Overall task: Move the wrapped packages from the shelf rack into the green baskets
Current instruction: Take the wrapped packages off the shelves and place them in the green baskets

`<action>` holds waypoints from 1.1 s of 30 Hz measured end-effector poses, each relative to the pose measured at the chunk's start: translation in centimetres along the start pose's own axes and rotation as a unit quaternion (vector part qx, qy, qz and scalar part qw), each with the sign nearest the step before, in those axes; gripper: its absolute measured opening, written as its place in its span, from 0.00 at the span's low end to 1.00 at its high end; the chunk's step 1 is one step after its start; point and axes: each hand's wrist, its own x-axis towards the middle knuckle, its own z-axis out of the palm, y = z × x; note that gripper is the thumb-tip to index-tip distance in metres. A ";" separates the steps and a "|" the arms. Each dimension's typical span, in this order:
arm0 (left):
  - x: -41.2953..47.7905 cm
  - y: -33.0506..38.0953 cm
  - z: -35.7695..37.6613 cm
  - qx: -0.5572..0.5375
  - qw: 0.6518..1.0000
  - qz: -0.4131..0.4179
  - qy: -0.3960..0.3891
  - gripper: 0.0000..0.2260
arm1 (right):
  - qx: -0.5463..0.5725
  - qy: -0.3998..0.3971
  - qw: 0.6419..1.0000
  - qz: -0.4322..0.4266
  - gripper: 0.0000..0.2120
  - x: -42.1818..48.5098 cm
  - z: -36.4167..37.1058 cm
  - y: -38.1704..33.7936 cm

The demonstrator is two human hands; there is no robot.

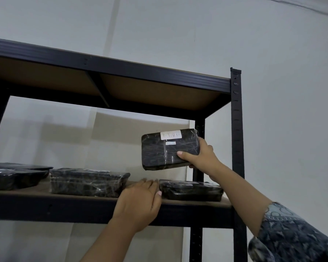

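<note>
My right hand (pixel 201 157) grips a black wrapped package (pixel 167 150) with a white label, held tilted in the air above the shelf (pixel 45 208). My left hand (pixel 138 201) rests flat on the shelf's front edge, fingers apart, between two more black packages. One of these lies just right of the hand (pixel 191 190). A larger one lies to its left (pixel 87 182). Further left lies another dark package (pixel 15 178). No green basket is in view.
The black metal shelf rack has an upper shelf (pixel 121 72) overhead and a right upright post (pixel 237 129). A pale wall stands behind and to the right. My patterned sleeve (pixel 292 235) shows at the lower right.
</note>
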 end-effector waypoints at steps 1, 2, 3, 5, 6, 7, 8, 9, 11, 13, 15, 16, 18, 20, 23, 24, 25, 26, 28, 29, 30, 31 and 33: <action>0.0 0.1 0.0 -0.001 1.000 -0.005 -0.001 0.28 | 0.001 0.005 1.000 -0.007 0.39 -0.8 -0.3 -0.2; -0.1 0.2 -0.1 -0.001 1.000 -0.012 -0.003 0.28 | 0.001 0.011 1.000 -0.014 0.39 -1.5 -0.6 -0.5; -0.1 0.4 -0.1 -0.001 1.000 -0.020 -0.005 0.29 | 0.002 0.017 1.000 -0.020 0.40 -2.4 -1.0 -0.7; -0.5 0.5 -0.2 0.003 0.999 -0.038 0.007 0.28 | 0.017 0.032 0.999 -0.032 0.41 -4.2 -1.8 -1.2; -0.7 0.5 -0.2 0.003 0.999 -0.043 0.009 0.27 | 0.020 0.042 0.998 -0.036 0.41 -5.1 -2.1 -1.3; -1.0 0.6 -0.2 0.002 0.999 -0.043 0.009 0.27 | 0.017 0.052 0.998 -0.040 0.41 -6.1 -2.4 -1.3; -1.4 0.6 -0.1 0.001 0.999 -0.040 0.011 0.28 | 0.010 0.061 0.997 -0.044 0.40 -7.2 -2.6 -1.4; -1.9 0.7 -0.1 0.001 0.999 -0.035 0.014 0.28 | 0.001 0.071 0.996 -0.050 0.39 -8.2 -2.8 -1.3; -3.1 0.8 -0.1 0.004 1.000 -0.019 0.022 0.28 | -0.009 0.090 0.994 -0.063 0.38 -10.1 -3.1 -1.0; -4.5 0.8 -0.1 0.002 1.000 0.007 0.029 0.27 | -0.004 0.093 0.993 -0.068 0.39 -11.9 -3.2 -0.8; -5.8 0.7 -0.3 0.001 0.999 0.029 0.032 0.26 | -0.007 0.088 0.994 -0.063 0.41 -13.7 -3.3 -0.2; -6.4 0.7 -0.3 0.001 0.999 0.037 0.035 0.26 | -0.010 0.087 0.994 -0.060 0.41 -14.7 -3.3 0.3; -7.6 0.7 -0.2 -0.009 0.998 0.046 0.044 0.26 | -0.008 0.086 0.995 -0.053 0.39 -16.8 -3.1 1.1; -9.1 1.0 0.0 -0.023 0.998 0.046 0.044 0.26 | 0.000 0.085 0.996 -0.042 0.36 -18.9 -2.9 2.2; -12.3 1.6 0.5 -0.030 0.998 0.053 0.033 0.26 | 0.004 0.090 0.996 -0.016 0.39 -22.0 -2.5 3.9; -13.4 1.8 0.8 -0.036 0.997 0.057 0.028 0.26 | 0.002 0.093 0.996 -0.007 0.40 -23.0 -2.4 4.7; -14.6 1.9 1.2 -0.043 0.997 0.061 0.024 0.26 | -0.002 0.096 0.995 0.003 0.41 -24.0 -2.2 5.3; -15.7 2.0 1.6 -0.050 0.997 0.063 0.019 0.26 | -0.007 0.100 0.995 0.013 0.42 -25.0 -2.1 6.1; -17.7 2.3 2.7 -0.062 0.996 0.067 0.006 0.26 | -0.016 0.100 0.994 0.038 0.43 -26.9 -1.7 7.5; -18.6 2.5 3.4 -0.064 0.996 0.068 -0.004 0.26 | -0.018 0.097 0.994 0.055 0.43 -27.8 -1.6 8.2; -19.4 2.9 4.1 -0.066 0.995 0.066 -0.018 0.26 | -0.018 0.094 0.993 0.071 0.44 -28.7 -1.5 8.9; -20.1 3.3 4.9 -0.070 0.995 0.062 -0.031 0.26 | -0.020 0.093 0.992 0.087 0.44 -29.6 -1.6 9.5; -21.4 4.5 6.4 -0.091 0.993 0.054 -0.055 0.26 | -0.031 0.092 0.989 0.115 0.42 -31.4 -1.9 10.7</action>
